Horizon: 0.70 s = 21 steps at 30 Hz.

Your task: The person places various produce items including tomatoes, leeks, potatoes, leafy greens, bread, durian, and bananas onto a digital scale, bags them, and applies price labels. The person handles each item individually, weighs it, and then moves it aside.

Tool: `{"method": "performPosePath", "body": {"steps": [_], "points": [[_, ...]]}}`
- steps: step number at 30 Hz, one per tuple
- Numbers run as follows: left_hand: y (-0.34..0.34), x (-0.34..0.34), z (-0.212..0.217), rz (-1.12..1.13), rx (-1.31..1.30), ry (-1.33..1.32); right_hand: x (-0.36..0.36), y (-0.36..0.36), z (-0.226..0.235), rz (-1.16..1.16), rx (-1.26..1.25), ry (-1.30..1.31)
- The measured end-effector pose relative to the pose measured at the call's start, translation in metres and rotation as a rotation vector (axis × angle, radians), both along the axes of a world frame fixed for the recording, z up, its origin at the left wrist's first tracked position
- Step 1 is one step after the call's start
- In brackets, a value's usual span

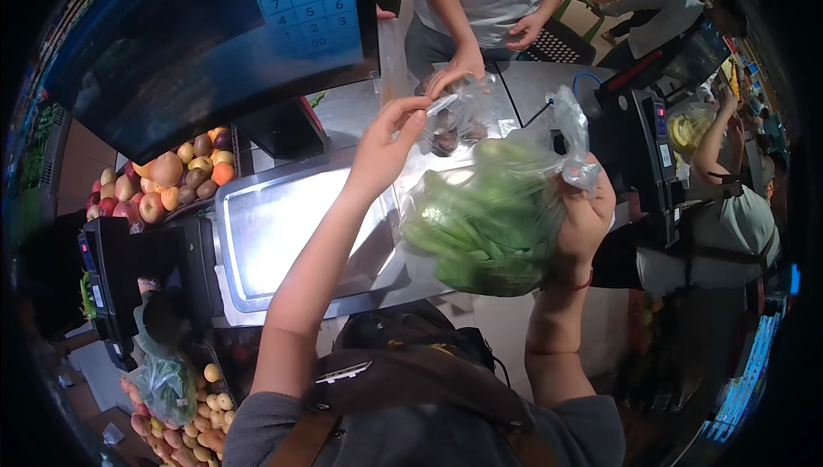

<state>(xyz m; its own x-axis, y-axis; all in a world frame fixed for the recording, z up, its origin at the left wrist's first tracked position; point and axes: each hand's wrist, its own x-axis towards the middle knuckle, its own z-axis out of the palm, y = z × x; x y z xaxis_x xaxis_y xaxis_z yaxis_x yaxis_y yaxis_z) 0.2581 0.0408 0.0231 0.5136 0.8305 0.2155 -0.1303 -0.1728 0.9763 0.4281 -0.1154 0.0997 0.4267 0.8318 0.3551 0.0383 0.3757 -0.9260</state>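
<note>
Head view, looking down over a shop weighing station. The right hand (pixel 585 214) is clenched around the gathered neck of a clear plastic bag of green vegetables (pixel 484 218), holding it in the air above the right edge of the steel scale tray (pixel 283 235); the bag hangs to the left of the wrist and does not appear to rest on the tray. The left hand (pixel 387 145) is raised above the tray, fingers (pixel 413 108) pinched on the top of a second, smaller clear bag of dark round produce (pixel 454 128), which lies on the bench (pixel 536 81) behind the tray. Another person's hand (pixel 454 68), reaching from the far side of the bench, touches the same small bag from above. A large dark screen (pixel 214 30) with a keypad stands at upper left. A heap of apples (pixel 167 180) lies left of the tray, more fruit (pixel 184 428) at lower left, and a label printer (pixel 639 154) stands to the right.
</note>
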Motion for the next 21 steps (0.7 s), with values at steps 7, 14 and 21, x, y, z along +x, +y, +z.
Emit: {"method": "performPosePath", "body": {"steps": [7, 14, 21], "points": [[-0.057, -0.130, 0.061, 0.212, 0.479, 0.283, -0.154, 0.064, -0.053, 0.346, -0.100, -0.047], [-0.080, -0.198, 0.018, 0.670, 0.286, 0.128, -0.216, 0.077, -0.049, 0.765, -0.277, -0.171], [-0.080, -0.230, 0.013, 0.592, 0.233, -0.019, -0.232, 0.119, -0.014, 0.692, -0.235, -0.397]]}}
